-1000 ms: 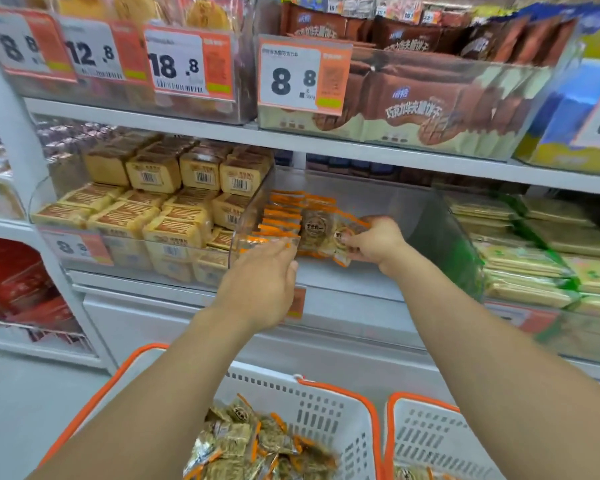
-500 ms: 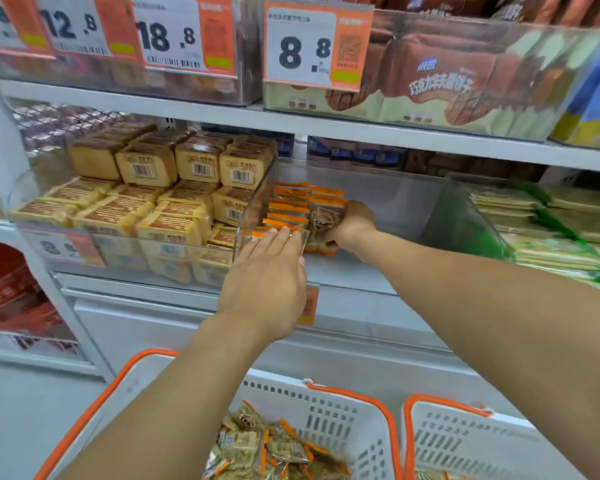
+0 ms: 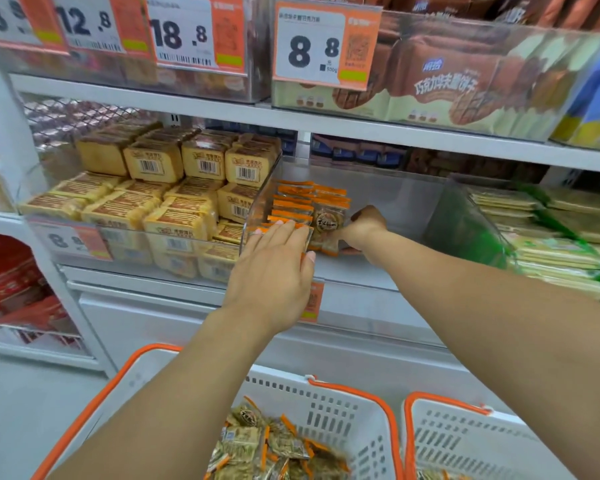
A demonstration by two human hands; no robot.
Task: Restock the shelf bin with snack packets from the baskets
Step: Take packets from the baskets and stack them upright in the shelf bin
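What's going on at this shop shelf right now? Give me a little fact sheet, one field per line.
Place: shop shelf with clear bins and price tags
Bin being filled: clear bin, middle shelf, mostly bare on its right side
Packets in bin: orange-edged snack packets stacked at the bin's left end
Left hand: fingers straight, resting flat on the stack at the bin's front
Right hand: inside the bin, against the packets' right side; grip unclear
Supply: white basket with orange rim, holding loose packets
Second basket: to its right, contents barely in view
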